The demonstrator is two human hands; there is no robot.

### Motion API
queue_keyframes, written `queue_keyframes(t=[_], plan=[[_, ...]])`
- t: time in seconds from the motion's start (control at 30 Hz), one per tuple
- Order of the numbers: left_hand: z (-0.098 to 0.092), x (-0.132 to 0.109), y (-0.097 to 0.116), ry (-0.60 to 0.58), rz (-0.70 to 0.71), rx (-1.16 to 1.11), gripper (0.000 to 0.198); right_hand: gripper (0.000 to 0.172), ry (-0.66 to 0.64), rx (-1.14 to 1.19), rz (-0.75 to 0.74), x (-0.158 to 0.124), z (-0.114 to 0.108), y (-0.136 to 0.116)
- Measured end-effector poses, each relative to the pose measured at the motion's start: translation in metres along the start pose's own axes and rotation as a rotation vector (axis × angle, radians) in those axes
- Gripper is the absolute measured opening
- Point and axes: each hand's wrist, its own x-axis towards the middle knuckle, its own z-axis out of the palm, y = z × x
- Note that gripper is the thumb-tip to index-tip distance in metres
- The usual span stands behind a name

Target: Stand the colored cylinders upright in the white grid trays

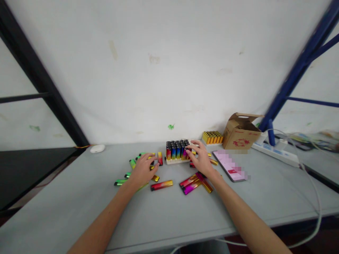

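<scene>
Left hand (143, 170): palm down, fingers loosely bent, thumb parted from the forefinger. Sits low over a scatter of green lighters (120, 182); its fingers cover some of them. Whether any lighter is gripped, cannot tell.

Right hand (201, 160): fingers half spread and bent, thumb and forefinger a little apart, both at the near right end of the packed rows. Fingertips at or against a purple lighter there; cannot tell if it is pinched.

Between the two hands, nearer the right: white tray (176, 161) with upright lighters (177, 150) in close rows, black ends up, bodies red, blue and purple running to yellow. Just past the left fingertips, short of the tray, a red lighter (160, 155) lies by itself. Nearer the wearer, between the hands, a red-and-yellow lighter (162, 185) lies flat, apart from the others. Below the right wrist, a small overlapping heap of magenta and red lighters (191, 187). More loose ones show partly behind the right hand.

Right of the right hand: phone (228, 165), face up on the worktop (148, 215). Beyond that hand, by the wall, a block of yellow cylinders (212, 137) just beside an opened cardboard box (240, 135).
</scene>
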Motion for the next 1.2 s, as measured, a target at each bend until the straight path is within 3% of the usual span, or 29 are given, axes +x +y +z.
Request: queue_keyframes(t=[0.2, 0.37, 0.53, 0.77, 1.0, 1.1, 1.2], plan=[[0.002, 0.001, -0.004, 0.022, -0.003, 0.036, 0.028, 0.02, 0.037, -0.012, -0.008, 0.002, -0.003, 0.004], [0.005, 0.0, -0.008, 0.008, -0.02, 0.051, 0.029, 0.026, 0.085, -0.082, 0.083, 0.005, -0.016, 0.031], [0.007, -0.001, -0.012, -0.006, -0.033, 0.056, 0.033, 0.025, -0.149, -0.377, 0.158, 0.001, -0.025, 0.054], [0.007, -0.001, -0.013, -0.004, -0.014, 0.083, 0.031, 0.026, -0.344, -0.515, 0.264, -0.002, -0.026, 0.051], [0.005, 0.001, -0.011, -0.048, -0.052, 0.099, 0.036, 0.024, -0.382, -0.653, 0.454, 0.003, -0.019, 0.045], [0.004, 0.002, -0.01, -0.057, -0.058, 0.097, 0.038, 0.024, -0.4, -0.662, 0.464, 0.003, -0.017, 0.045], [0.004, 0.001, -0.009, -0.051, -0.066, 0.091, 0.038, 0.024, -0.334, -0.61, 0.44, 0.002, -0.017, 0.05]])
